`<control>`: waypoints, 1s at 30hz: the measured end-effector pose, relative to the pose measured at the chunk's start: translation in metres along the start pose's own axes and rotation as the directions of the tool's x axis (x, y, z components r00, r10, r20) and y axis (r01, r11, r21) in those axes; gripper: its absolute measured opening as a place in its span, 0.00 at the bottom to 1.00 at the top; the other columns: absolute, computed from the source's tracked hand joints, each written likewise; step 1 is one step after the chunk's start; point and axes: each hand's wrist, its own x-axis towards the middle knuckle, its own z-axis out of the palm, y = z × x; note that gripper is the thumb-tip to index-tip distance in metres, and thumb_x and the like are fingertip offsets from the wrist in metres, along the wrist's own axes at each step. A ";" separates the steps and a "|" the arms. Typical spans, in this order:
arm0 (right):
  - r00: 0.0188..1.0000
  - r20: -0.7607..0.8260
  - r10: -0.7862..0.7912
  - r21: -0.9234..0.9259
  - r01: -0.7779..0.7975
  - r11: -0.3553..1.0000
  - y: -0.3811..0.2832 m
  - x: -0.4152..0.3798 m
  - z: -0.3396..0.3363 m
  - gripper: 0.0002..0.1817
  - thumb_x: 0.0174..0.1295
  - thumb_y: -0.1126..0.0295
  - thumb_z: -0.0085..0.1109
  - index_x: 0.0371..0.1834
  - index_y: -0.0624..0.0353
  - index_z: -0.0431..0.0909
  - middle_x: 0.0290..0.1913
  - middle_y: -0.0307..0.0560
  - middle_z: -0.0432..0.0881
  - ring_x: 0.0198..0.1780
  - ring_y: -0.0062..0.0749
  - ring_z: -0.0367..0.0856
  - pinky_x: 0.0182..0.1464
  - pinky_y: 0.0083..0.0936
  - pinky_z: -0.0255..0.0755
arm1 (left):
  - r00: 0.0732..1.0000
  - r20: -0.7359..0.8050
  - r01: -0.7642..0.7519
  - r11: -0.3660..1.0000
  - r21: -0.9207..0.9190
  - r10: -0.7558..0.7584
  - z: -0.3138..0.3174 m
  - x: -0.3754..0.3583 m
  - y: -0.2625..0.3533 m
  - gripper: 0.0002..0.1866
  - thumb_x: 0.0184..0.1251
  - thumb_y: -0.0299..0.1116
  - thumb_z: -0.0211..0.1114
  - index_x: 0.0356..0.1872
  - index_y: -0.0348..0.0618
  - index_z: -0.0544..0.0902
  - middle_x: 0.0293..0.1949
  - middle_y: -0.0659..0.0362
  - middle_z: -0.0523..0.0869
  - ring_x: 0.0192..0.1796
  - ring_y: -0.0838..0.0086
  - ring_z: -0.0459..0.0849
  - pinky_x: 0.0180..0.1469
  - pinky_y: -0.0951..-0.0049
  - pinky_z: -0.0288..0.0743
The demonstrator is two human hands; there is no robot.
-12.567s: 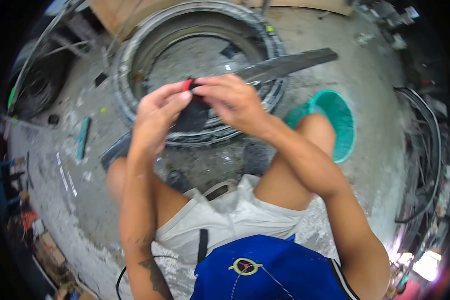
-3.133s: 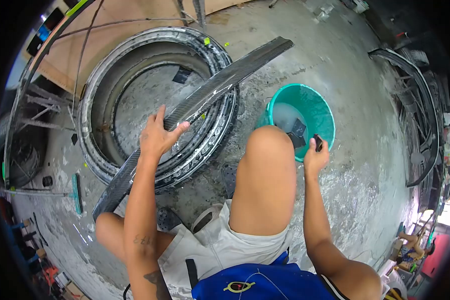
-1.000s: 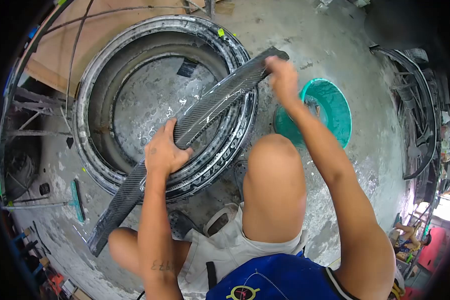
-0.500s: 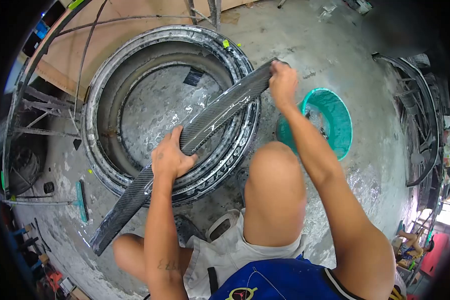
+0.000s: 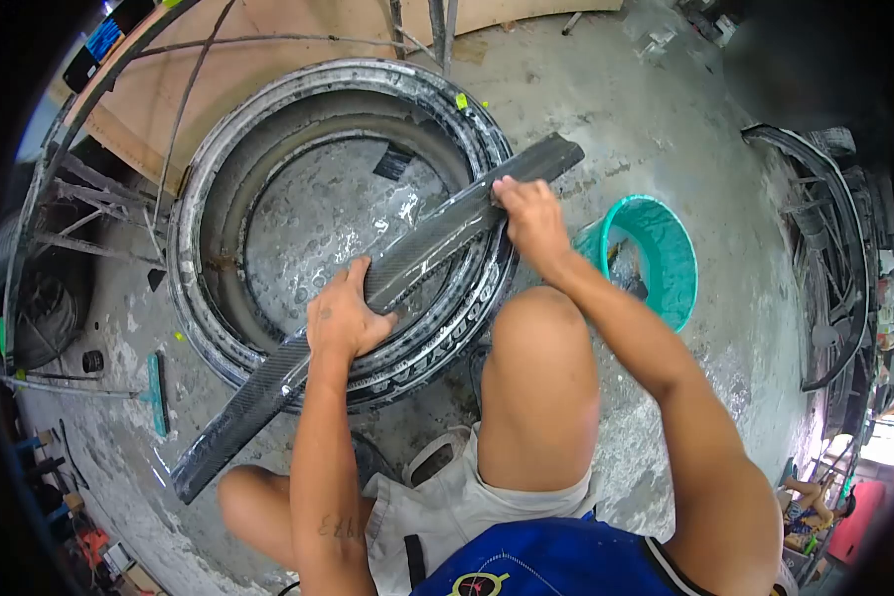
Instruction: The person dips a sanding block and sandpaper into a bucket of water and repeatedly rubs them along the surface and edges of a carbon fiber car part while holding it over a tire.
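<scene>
A long, wet, dark carbon-fibre strip (image 5: 422,260) lies slanted across a Goodyear tyre (image 5: 194,189), both its ends reaching past the tyre. My left hand (image 5: 340,316) grips the strip around its middle, thumb on the near side and fingers on the far side. Towards the upper right end, my right hand (image 5: 534,221) presses on the strip with its fingers closed together. Something small and greyish seems to be under those fingertips, too hidden to name.
To the right of the tyre stands a green bucket (image 5: 680,260) with something inside. A green-headed squeegee (image 5: 157,394) lies on the left of the wet concrete floor. A metal frame (image 5: 164,45) rises at upper left. Black car parts (image 5: 844,248) line the right side, where another person (image 5: 810,505) is partly visible.
My right hand has slid down the strip from its upper right end towards the middle, uncovering that end. The left hand keeps its hold; the view has shifted slightly.
</scene>
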 end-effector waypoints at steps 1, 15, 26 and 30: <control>0.996 0.015 -0.089 0.050 0.088 0.995 0.011 0.000 -0.007 0.22 0.49 0.82 0.59 0.51 0.60 0.84 0.50 0.56 0.87 0.51 0.51 0.84 0.57 0.45 0.75 | 1.000 -0.002 0.007 1.000 0.002 -0.007 0.002 -0.005 0.000 0.45 0.45 0.45 0.76 0.70 0.47 0.72 0.60 0.46 0.83 0.61 0.52 0.83 0.65 0.56 0.74; 0.980 0.173 0.101 0.369 -0.160 0.916 0.080 0.030 -0.013 0.19 0.51 0.85 0.59 0.45 0.59 0.89 0.45 0.52 0.90 0.50 0.48 0.86 0.58 0.41 0.79 | 1.000 -0.019 0.019 1.000 -0.010 -0.019 0.003 -0.004 -0.005 0.44 0.46 0.44 0.75 0.70 0.48 0.72 0.61 0.48 0.83 0.63 0.52 0.81 0.66 0.56 0.73; 0.987 0.159 -0.030 0.462 -0.047 0.886 0.023 0.037 0.007 0.06 0.63 0.73 0.64 0.38 0.57 0.90 0.42 0.51 0.90 0.46 0.47 0.87 0.53 0.37 0.79 | 1.000 -0.013 -0.006 1.000 -0.003 0.006 0.009 -0.006 -0.007 0.43 0.47 0.44 0.76 0.69 0.50 0.72 0.59 0.47 0.83 0.62 0.51 0.82 0.65 0.56 0.74; 0.940 0.270 0.210 0.281 -0.286 0.916 0.066 0.040 0.003 0.08 0.65 0.73 0.60 0.37 0.56 0.89 0.39 0.52 0.89 0.43 0.49 0.86 0.51 0.39 0.79 | 1.000 -0.004 0.006 1.000 0.004 -0.006 0.009 -0.003 -0.010 0.43 0.47 0.45 0.76 0.69 0.50 0.72 0.59 0.48 0.83 0.62 0.51 0.82 0.65 0.56 0.75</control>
